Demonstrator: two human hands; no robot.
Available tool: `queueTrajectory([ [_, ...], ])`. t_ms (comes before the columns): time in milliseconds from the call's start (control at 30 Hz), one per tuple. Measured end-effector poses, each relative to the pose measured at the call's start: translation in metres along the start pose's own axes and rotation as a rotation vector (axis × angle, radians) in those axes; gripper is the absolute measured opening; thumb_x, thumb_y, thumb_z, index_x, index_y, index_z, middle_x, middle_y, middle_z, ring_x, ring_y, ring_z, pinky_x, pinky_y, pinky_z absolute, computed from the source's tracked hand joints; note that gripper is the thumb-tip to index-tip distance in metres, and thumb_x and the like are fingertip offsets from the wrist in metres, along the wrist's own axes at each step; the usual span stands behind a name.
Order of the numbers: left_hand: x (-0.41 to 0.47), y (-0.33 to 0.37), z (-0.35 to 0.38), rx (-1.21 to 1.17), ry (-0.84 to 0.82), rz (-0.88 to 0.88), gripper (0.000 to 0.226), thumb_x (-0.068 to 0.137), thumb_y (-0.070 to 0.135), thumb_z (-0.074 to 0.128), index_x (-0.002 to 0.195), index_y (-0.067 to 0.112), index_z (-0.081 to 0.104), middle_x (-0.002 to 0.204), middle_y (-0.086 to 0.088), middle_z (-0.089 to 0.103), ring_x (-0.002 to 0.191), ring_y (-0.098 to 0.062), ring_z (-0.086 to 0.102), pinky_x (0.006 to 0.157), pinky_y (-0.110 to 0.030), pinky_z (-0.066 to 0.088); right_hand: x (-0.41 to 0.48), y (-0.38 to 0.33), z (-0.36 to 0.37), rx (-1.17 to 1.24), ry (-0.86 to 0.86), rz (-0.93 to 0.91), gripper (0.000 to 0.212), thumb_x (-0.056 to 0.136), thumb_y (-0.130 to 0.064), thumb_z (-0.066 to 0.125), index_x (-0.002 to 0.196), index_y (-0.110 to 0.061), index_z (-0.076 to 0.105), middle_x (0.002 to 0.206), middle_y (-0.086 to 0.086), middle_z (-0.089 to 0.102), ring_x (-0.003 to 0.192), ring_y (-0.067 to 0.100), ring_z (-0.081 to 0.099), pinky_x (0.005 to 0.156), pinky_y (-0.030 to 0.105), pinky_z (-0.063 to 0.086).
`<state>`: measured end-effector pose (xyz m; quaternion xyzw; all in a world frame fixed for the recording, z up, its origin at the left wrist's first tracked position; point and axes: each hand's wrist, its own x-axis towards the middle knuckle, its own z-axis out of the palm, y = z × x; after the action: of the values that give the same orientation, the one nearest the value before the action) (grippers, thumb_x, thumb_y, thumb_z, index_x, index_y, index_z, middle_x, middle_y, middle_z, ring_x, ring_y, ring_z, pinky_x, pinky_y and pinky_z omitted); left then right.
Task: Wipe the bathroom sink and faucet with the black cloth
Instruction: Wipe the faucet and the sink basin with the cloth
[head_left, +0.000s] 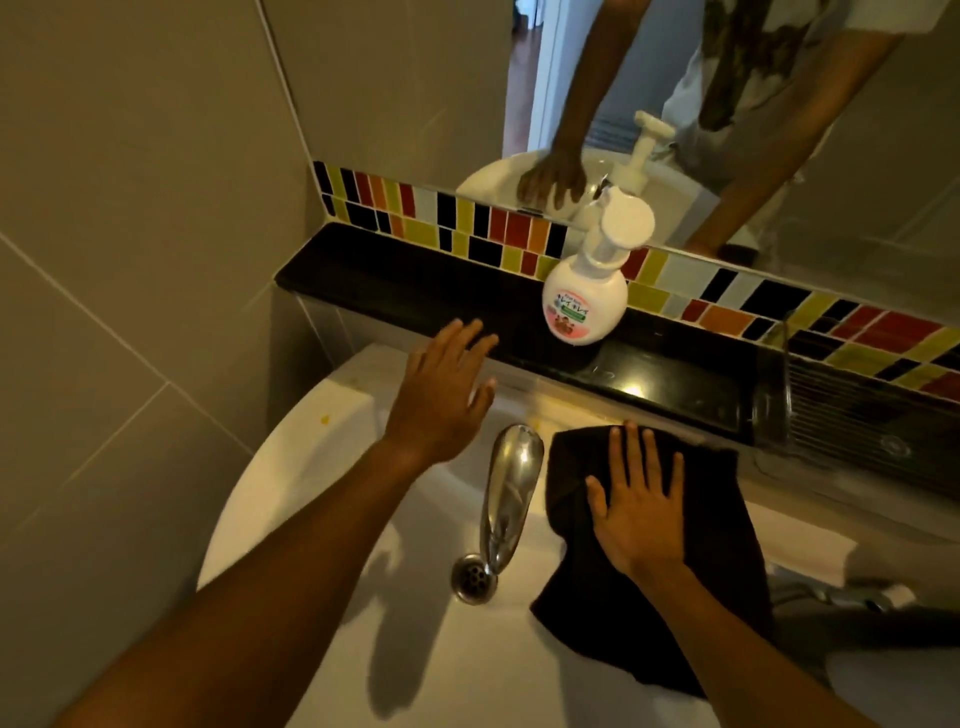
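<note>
Black cloth (660, 587) lies spread over the right side of the white sink (291, 483), draped from the back rim down toward the basin. Right hand (641, 512) rests flat on top of it, palm down, fingers spread and straight, pressing rather than gripping; fingertips reach the cloth's far edge next to the black counter (395, 283).

Chrome faucet (509, 493) stands just left of the cloth, spout running toward the viewer and ending over the metal drain (470, 577). Cloth edge sits close beside the faucet; contact cannot be judged.

Left hand (441, 387) is open, fingers splayed, holding nothing, over the back left part of the sink with fingertips near the counter's front edge. Whether it touches the sink is unclear.

Small yellow spot (325, 419) on the sink's left rim.

White pump soap bottle (584, 299) with pink label stands upright on the counter, behind the faucet. Behind it, a strip of multicoloured mosaic tiles (467, 218), then a mirror (675, 104) showing the person's arms and the bottle. Grey wall tiles (130, 208) to the left.
</note>
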<state>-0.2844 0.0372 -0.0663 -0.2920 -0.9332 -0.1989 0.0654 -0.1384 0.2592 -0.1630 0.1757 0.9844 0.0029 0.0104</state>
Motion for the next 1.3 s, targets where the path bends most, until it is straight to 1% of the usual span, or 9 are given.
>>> queueTrajectory([
  [167,0.046,-0.012,0.019,0.16,-0.082,0.02,0.066,0.092,0.059,0.015,0.148,0.024,0.022,0.159,-0.004,0.019,0.147,-0.026,0.005,0.118,-0.045,0.001,-0.018,0.006,0.002,0.019,0.035,-0.002,0.066,0.096,-0.053,0.014,0.15,-0.016,0.018,0.158,0.008,0.016,0.147,0.027,0.009,0.117,0.049,0.01],
  [367,0.064,-0.009,0.031,0.114,-0.038,-0.066,0.065,0.092,0.061,0.028,0.148,0.027,0.024,0.159,0.0,0.018,0.147,-0.027,0.003,0.117,-0.047,-0.002,-0.021,0.012,0.002,-0.031,0.04,0.06,0.06,0.098,-0.045,0.011,0.151,-0.018,0.009,0.16,0.004,0.008,0.148,0.023,0.003,0.118,0.048,0.007],
  [500,0.064,-0.013,0.036,0.101,-0.011,-0.055,0.066,0.092,0.062,0.026,0.148,0.027,0.024,0.159,-0.002,0.019,0.147,-0.028,0.003,0.117,-0.049,-0.001,0.007,-0.005,-0.002,-0.027,-0.01,-0.172,0.057,0.098,-0.039,0.013,0.151,-0.016,0.014,0.16,0.005,0.016,0.148,0.021,0.007,0.118,0.049,0.011],
  [633,0.065,-0.014,0.033,0.085,-0.03,-0.06,0.067,0.092,0.063,0.026,0.148,0.027,0.023,0.159,-0.002,0.017,0.147,-0.027,0.002,0.117,-0.049,-0.002,-0.011,0.0,-0.001,0.017,-0.062,-0.208,0.057,0.099,-0.046,0.009,0.15,-0.022,0.014,0.16,0.0,0.013,0.148,0.02,0.001,0.118,0.047,0.005],
  [800,0.065,-0.013,0.032,0.08,-0.047,-0.062,0.068,0.091,0.063,0.027,0.149,0.028,0.021,0.16,-0.001,0.013,0.147,-0.025,-0.002,0.116,-0.048,-0.004,-0.052,0.013,0.001,0.134,-0.108,-0.155,0.062,0.097,-0.054,0.008,0.152,-0.025,0.008,0.16,-0.005,0.004,0.148,0.016,0.002,0.119,0.037,-0.003],
  [933,0.065,-0.011,0.03,0.089,-0.057,-0.071,0.067,0.091,0.062,0.028,0.149,0.028,0.02,0.161,-0.002,0.008,0.147,-0.024,-0.007,0.116,-0.048,-0.005,-0.031,-0.01,0.001,0.095,-0.082,-0.181,0.072,0.095,-0.061,0.007,0.152,-0.018,0.009,0.161,0.002,0.002,0.148,0.022,-0.003,0.119,0.044,0.002],
  [1067,0.067,-0.011,0.03,0.089,-0.094,-0.088,0.068,0.091,0.063,0.027,0.149,0.029,0.017,0.161,-0.002,0.006,0.147,-0.024,-0.01,0.116,-0.047,-0.006,0.002,-0.022,-0.002,0.047,-0.059,-0.169,0.068,0.095,-0.057,0.004,0.152,-0.019,-0.004,0.16,0.007,-0.012,0.146,0.022,-0.016,0.118,0.044,-0.007],
  [1167,0.069,-0.012,0.028,0.102,-0.135,-0.104,0.069,0.09,0.064,0.026,0.149,0.031,0.013,0.161,-0.001,0.002,0.146,-0.024,-0.013,0.116,-0.047,-0.008,0.001,-0.028,-0.001,0.08,-0.052,-0.059,0.067,0.097,-0.052,0.005,0.151,-0.014,-0.003,0.159,0.01,-0.011,0.147,0.024,-0.014,0.119,0.045,-0.006],
  [1300,0.068,-0.012,0.027,0.095,-0.139,-0.104,0.069,0.09,0.064,0.025,0.149,0.032,0.012,0.161,-0.001,0.002,0.146,-0.024,-0.013,0.117,-0.047,-0.008,-0.035,0.0,-0.001,0.223,-0.114,-0.149,0.067,0.097,-0.054,0.013,0.152,-0.018,-0.004,0.16,0.001,-0.01,0.147,0.015,-0.011,0.121,0.038,-0.004],
])
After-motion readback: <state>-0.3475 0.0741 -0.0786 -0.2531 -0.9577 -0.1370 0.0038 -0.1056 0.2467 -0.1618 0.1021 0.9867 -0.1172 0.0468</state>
